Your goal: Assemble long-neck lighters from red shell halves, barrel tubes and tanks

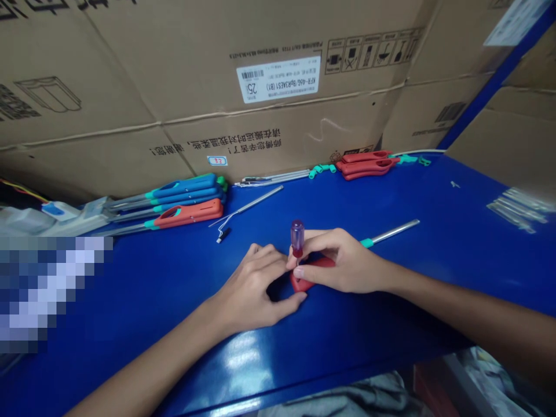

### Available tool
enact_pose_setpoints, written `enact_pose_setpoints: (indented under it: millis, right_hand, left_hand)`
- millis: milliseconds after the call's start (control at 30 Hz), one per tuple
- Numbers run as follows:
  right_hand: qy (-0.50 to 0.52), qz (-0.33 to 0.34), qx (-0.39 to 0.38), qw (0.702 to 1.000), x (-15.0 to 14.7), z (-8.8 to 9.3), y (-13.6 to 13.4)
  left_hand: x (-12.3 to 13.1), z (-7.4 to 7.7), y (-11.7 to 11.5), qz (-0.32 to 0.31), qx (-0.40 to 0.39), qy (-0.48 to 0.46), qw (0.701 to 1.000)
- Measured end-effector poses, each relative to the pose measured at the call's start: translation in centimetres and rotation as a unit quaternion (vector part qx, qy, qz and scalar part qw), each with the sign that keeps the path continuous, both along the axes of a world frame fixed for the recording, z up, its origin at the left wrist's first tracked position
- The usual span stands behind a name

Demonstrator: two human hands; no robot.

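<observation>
Midway along the blue worktop [174, 289], our left hand [252, 286] is closing its grip on a red lighter [304, 282] while our right hand [343, 266] is pinching a small screwdriver [297, 237] upright on it, so we are judging the screwing unfinished, with other lighters [186, 200] lying along the far edge.

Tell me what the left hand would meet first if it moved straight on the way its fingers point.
Most likely the right hand, which holds a purple-handled screwdriver upright just ahead of the left hand; the gap looks tiny, though depth is unclear.
</observation>
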State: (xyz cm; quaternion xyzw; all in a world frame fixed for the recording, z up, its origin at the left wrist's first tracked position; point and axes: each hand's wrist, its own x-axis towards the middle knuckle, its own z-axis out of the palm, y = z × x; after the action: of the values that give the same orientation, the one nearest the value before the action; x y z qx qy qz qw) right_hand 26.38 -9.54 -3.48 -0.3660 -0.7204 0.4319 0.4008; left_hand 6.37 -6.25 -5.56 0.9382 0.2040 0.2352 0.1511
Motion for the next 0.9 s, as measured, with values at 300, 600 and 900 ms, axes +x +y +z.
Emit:
enact_pose_setpoints:
  millis: [300, 600, 900]
  right_hand:
    - [0.029, -0.026, -0.047, 0.998, -0.51, -0.31, -0.26]
    - [0.005, -0.046, -0.044, 0.998, -0.89, -0.27, -0.30]
    - [0.004, -0.010, -0.054, 0.998, -0.61, 0.05, -0.38]
  left_hand:
    - [-0.12, -0.15, -0.04, 0.001, -0.032, 0.001, 0.999]
    - [-0.03, -0.20, -0.02, -0.005, -0.023, -0.008, 1.000]
    - [-0.19, -0.19, -0.02, 0.001, -0.038, 0.002, 0.999]
